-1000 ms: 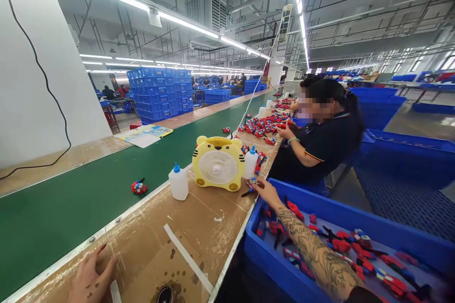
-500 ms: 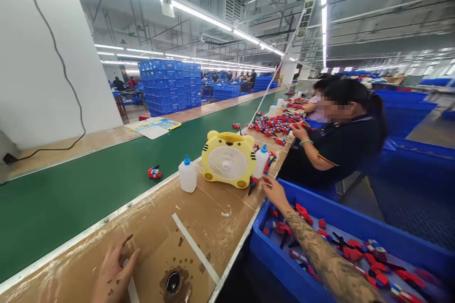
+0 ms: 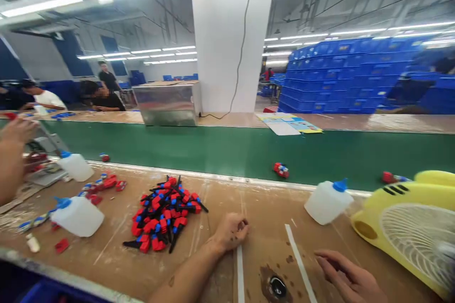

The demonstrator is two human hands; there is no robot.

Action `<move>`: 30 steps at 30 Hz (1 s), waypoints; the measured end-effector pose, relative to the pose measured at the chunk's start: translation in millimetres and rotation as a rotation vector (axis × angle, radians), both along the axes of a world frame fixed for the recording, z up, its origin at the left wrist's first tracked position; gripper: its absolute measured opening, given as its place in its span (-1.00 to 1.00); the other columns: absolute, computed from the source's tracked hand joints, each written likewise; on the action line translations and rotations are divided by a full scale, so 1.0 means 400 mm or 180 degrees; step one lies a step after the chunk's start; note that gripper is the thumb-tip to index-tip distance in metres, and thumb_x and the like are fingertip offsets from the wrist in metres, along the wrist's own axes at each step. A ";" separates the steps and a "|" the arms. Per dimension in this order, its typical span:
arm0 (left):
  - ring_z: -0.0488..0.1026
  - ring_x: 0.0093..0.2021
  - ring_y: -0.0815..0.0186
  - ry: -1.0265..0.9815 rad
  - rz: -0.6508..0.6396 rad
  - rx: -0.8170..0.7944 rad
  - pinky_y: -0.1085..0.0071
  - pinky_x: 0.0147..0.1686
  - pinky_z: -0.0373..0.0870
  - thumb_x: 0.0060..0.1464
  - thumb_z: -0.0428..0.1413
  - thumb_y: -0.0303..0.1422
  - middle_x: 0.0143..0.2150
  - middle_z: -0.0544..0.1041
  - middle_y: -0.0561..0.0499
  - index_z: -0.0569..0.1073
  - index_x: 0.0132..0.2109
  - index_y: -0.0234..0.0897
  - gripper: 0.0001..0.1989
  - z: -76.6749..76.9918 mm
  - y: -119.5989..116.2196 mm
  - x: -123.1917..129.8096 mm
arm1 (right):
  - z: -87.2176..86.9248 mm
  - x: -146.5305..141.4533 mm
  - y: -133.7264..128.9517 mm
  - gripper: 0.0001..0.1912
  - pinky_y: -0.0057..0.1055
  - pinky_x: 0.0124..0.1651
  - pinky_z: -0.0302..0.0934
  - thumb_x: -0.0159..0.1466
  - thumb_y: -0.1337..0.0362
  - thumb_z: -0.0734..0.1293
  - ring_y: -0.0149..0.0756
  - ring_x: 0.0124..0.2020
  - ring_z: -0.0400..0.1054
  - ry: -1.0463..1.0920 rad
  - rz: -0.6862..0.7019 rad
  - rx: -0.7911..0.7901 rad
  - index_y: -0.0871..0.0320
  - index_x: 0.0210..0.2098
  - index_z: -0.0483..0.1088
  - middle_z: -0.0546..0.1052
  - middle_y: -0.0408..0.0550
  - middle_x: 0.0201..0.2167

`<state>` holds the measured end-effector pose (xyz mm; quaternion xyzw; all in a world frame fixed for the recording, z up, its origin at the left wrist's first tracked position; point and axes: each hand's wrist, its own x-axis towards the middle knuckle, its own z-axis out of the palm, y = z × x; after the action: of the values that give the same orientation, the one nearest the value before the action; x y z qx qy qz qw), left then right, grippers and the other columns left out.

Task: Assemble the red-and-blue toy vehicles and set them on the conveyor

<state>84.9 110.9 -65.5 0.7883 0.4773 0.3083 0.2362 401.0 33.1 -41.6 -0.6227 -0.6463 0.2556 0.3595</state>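
Note:
My left hand (image 3: 232,233) rests on the brown work surface beside a pale tape strip, its fingers curled in. What it holds, if anything, is hidden. To its left lies a heap of small red, blue and black plastic parts (image 3: 165,215). My right hand (image 3: 350,278) hovers at the lower right with fingers partly bent and apart, and nothing shows in it. Between the hands sits a small round pot of dark liquid (image 3: 277,287), with brown stains around it. A white squeeze bottle with a blue cap (image 3: 325,203) stands beyond my right hand.
A yellow animal-faced fan (image 3: 377,215) stands at right. Behind runs a green conveyor belt (image 3: 220,149) carrying a few red-and-blue pieces (image 3: 280,169). Two more squeeze bottles (image 3: 80,217) are at left, near another person's hand (image 3: 16,137). Stacked blue crates (image 3: 341,78) stand beyond.
The view has swung left, away from the blue bin and the seated co-worker. My right hand has come back from beside the fan to near the pot. My left hand's fingers have curled in.

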 end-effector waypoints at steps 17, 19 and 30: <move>0.30 0.14 -0.05 0.0886 0.2383 0.1029 -0.05 0.13 0.29 0.02 0.13 -0.40 0.07 0.42 -0.19 0.55 -0.09 -0.12 -0.72 0.023 -0.271 -0.296 | -0.126 -0.190 0.306 -0.50 -0.34 -0.45 0.32 0.20 -0.20 0.22 -0.13 -0.49 0.43 0.0417 0.0996 0.0163 0.06 -0.39 0.55 0.55 -0.06 -0.52; 0.33 0.10 -0.09 0.1065 0.2997 0.0973 -0.10 0.11 0.32 0.07 0.11 -0.29 0.08 0.40 -0.19 0.55 -0.04 -0.12 -0.70 0.000 -0.320 -0.370 | -0.105 -0.201 0.298 -0.54 -0.35 -0.46 0.29 0.23 -0.15 0.22 -0.16 -0.51 0.40 0.0334 0.1149 0.0158 0.05 -0.41 0.55 0.54 -0.08 -0.54; 0.34 0.04 0.01 0.0932 0.2937 0.0666 -0.01 0.07 0.35 0.14 0.11 -0.29 -0.03 0.39 -0.14 0.50 -0.06 -0.23 -0.76 -0.031 -0.374 -0.392 | -0.090 -0.210 0.292 -0.50 -0.34 -0.42 0.16 0.22 -0.12 0.20 -0.20 -0.51 0.31 0.0306 0.1192 0.0157 0.14 -0.37 0.55 0.48 -0.09 -0.58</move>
<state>-72.1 -38.8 -78.0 0.5493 0.7712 0.3130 -0.0748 317.1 149.8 -77.6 -0.4697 -0.7390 0.3316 0.3512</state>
